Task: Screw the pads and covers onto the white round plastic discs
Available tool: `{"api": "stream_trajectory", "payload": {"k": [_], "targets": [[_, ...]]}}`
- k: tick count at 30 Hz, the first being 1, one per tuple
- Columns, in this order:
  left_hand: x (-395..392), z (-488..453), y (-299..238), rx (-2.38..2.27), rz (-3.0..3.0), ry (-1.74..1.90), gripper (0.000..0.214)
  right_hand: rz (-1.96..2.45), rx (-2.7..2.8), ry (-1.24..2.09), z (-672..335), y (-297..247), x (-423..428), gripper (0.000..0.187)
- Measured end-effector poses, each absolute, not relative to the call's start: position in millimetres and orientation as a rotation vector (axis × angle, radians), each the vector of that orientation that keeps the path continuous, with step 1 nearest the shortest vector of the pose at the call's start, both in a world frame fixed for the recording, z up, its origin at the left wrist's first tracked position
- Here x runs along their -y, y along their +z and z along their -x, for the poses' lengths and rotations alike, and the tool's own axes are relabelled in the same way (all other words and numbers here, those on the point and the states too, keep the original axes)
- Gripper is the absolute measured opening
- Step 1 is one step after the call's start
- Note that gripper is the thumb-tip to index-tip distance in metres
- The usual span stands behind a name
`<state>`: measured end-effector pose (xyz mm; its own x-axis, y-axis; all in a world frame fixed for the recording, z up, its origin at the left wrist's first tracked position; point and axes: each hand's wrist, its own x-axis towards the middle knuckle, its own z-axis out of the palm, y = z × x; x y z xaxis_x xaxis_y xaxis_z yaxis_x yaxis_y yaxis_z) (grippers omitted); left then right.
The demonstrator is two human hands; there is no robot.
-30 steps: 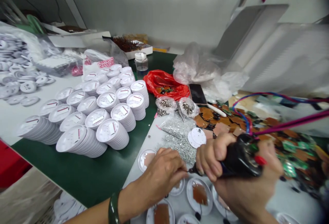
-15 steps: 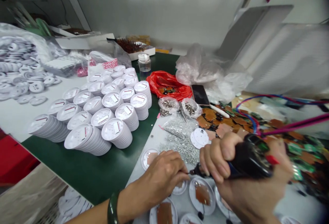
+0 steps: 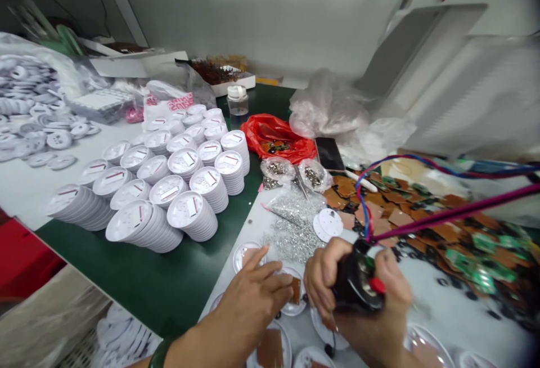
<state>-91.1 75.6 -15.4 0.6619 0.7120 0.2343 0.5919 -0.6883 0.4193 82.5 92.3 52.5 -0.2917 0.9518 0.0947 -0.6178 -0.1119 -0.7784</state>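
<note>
My right hand [image 3: 363, 295] is wrapped round a black electric screwdriver [image 3: 356, 286], held nearly upright with its tip down over a round white disc with a brown board [image 3: 295, 295]. Red, blue and magenta cables [image 3: 442, 213] run from the tool's top to the right. My left hand [image 3: 253, 295] lies beside it with fingers stretched out, fingertips pressing on that disc. More white discs with brown boards [image 3: 270, 351] lie in front of my hands. A heap of small silver screws [image 3: 293, 227] sits just beyond.
Stacks of round white covers [image 3: 169, 182] stand on the green mat [image 3: 126, 278] at left. Behind lie a red bag [image 3: 274, 134], a phone [image 3: 329, 154], clear plastic bags [image 3: 337, 112] and a small bottle [image 3: 237, 101]. Brown and green circuit boards [image 3: 442, 227] spread at right.
My right hand has swung the screwdriver from lying sideways to nearly upright and moved it left and nearer. My left hand's fingers have opened out from a pinch and now rest on the disc.
</note>
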Motion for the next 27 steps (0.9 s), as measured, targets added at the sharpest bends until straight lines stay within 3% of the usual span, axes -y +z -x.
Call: {"api": "stream_trajectory", "payload": {"k": [12, 21, 27], "targets": [[-71, 92, -33, -1.005, -2.796, 0.589, 0.014, 0.567, 1.068, 1.713, -80, 16, -82, 0.054], [-67, 91, -29, -1.041, -2.885, 0.545, 0.014, 0.506, 0.854, 1.621, -88, 38, -89, 0.056], [-64, 84, -31, -1.075, -2.833, 0.687, 0.008, 0.566, 1.215, 1.682, -102, 39, -79, 0.062]]}}
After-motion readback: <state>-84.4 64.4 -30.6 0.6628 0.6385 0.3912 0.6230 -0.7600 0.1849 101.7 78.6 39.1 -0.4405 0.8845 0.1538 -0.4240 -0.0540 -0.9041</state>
